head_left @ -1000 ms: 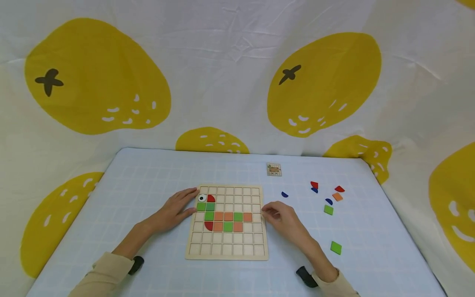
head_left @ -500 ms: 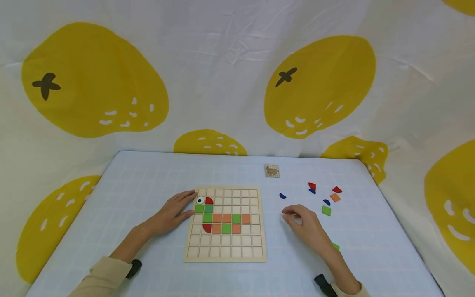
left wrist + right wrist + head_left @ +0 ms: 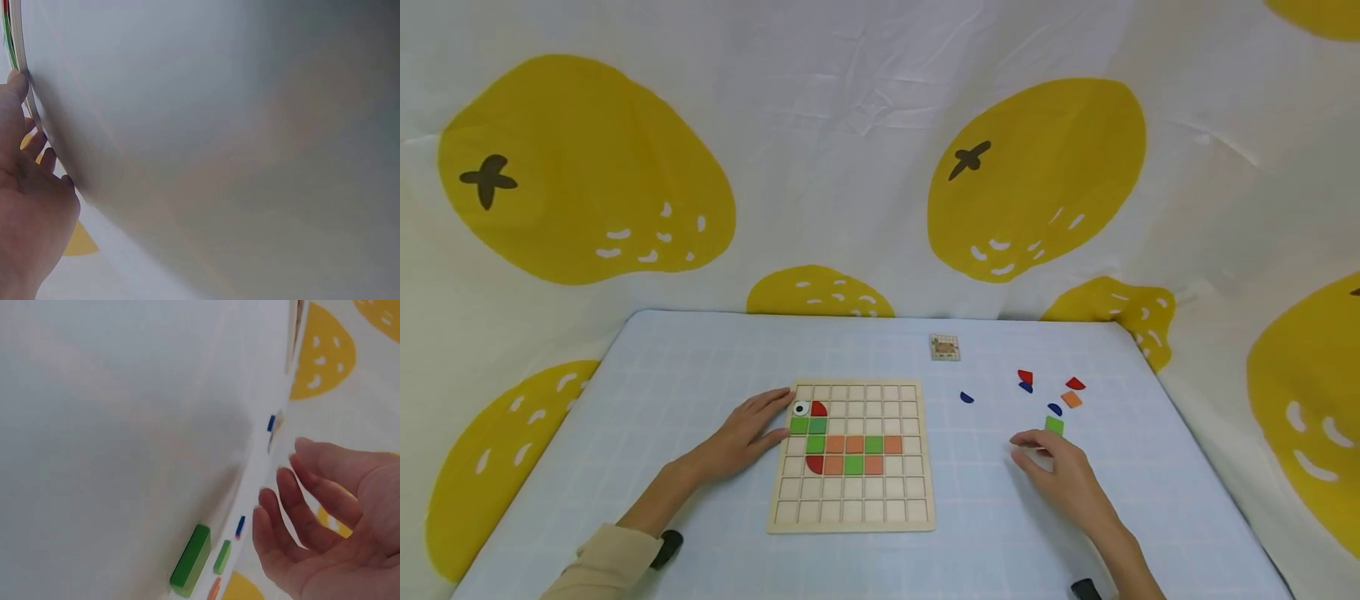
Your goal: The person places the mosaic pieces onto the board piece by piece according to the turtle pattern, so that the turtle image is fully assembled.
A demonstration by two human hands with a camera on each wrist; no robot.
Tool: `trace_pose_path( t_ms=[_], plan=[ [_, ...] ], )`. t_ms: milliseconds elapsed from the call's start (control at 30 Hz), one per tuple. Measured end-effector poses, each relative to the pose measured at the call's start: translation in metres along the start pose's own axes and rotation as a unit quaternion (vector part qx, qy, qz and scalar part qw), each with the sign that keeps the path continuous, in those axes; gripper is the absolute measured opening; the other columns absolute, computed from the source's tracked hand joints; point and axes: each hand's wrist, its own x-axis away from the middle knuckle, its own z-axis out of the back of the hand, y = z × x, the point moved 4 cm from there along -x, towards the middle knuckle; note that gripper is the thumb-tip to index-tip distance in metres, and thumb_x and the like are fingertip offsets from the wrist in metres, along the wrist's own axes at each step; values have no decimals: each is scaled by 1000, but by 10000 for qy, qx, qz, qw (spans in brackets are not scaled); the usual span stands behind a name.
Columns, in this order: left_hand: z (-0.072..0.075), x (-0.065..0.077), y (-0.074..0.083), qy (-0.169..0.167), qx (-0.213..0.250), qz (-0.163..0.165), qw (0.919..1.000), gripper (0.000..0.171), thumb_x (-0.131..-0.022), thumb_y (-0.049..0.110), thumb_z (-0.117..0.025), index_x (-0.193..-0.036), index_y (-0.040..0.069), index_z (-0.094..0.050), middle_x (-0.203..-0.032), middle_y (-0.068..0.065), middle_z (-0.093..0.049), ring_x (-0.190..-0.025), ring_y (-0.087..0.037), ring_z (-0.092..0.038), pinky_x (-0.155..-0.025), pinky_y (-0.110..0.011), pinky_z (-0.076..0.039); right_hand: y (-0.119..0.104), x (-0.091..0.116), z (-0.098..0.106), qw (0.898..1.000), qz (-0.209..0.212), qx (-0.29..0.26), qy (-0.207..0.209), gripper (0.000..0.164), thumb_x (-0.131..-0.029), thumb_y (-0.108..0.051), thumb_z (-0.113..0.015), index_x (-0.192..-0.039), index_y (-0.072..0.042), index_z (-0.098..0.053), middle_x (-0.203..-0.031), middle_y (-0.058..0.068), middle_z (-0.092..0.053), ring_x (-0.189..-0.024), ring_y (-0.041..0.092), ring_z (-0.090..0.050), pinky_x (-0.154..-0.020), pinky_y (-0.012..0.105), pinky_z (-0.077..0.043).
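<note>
A wooden grid board (image 3: 852, 527) lies on the table, with green, orange and red tiles and a round eye piece (image 3: 801, 409) set in its cells. My left hand (image 3: 741, 437) rests at the board's left edge, thumb and fingers lying against the frame. Right of the board, my right hand (image 3: 1063, 475) hovers over the table with loosely bent fingers and nothing between them. A green square tile (image 3: 1055, 425) shows just beyond its fingertips. In the right wrist view a nearer green tile (image 3: 190, 561) lies below the hand; the hand hides it in the head view.
Behind the right hand lie an orange square (image 3: 1071, 399), red pieces (image 3: 1076, 383) and dark blue half-rounds (image 3: 1055, 409). One more blue half-round (image 3: 967, 397) sits nearer the board. A small picture card (image 3: 944, 347) lies at the back, before a patterned cloth (image 3: 835, 192).
My right hand has moved right, from the board's right edge to beside the loose tiles. My left hand stays at the board, whose tiles look the same. The head view has shifted slightly.
</note>
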Motion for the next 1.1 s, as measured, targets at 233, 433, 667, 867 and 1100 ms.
trace_pose_path(
  t_ms=[233, 433, 667, 867, 1100],
  plan=[
    [0, 1, 2, -26, 4, 31, 10000, 62, -105, 30, -61, -158, 6, -38, -163, -15, -36, -148, -41, -31, -116, -65, -28, 17, 16, 10, 9995, -201, 251, -47, 30, -90, -12, -81, -119, -8, -72, -116, 5, -72, -109, 27, -65, -96, 50, -54],
    [2, 1, 2, 14, -2, -46, 10000, 62, -105, 29, -61, -158, 4, -38, -162, -16, -36, -148, -42, -32, -115, -66, -29, 27, 26, 17, 9987, -345, 315, -222, 37, -86, -14, -85, -120, -7, -72, -116, 5, -71, -105, 25, -64, -92, 45, -56],
    [2, 2, 1, 122, -26, -167, 9998, 62, -105, 29, -61, -158, 4, -39, -161, -17, -37, -146, -43, -34, -113, -68, -30, 36, 33, 21, 9970, -461, 415, -460, 39, -84, -18, -87, -118, -6, -73, -115, 5, -71, -102, 23, -64, -87, 38, -58],
    [2, 2, 1, 62, 88, -135, 9999, 62, -105, 27, -62, -158, 4, -38, -162, -17, -37, -147, -43, -32, -114, -67, -29, 41, 39, 23, 9982, -264, 374, -397, 33, -83, -12, -86, -113, -7, -74, -109, 0, -71, -99, 21, -66, -84, 29, -57],
    [1, 1, 1, -42, 78, -14, 10000, 63, -105, 28, -61, -159, 6, -37, -163, -15, -35, -148, -41, -31, -116, -66, -27, 46, 44, 23, 9992, -94, 276, -272, 29, -84, -1, -83, -111, -6, -74, -107, -1, -73, -92, 12, -66, -80, 26, -58]
  ],
)
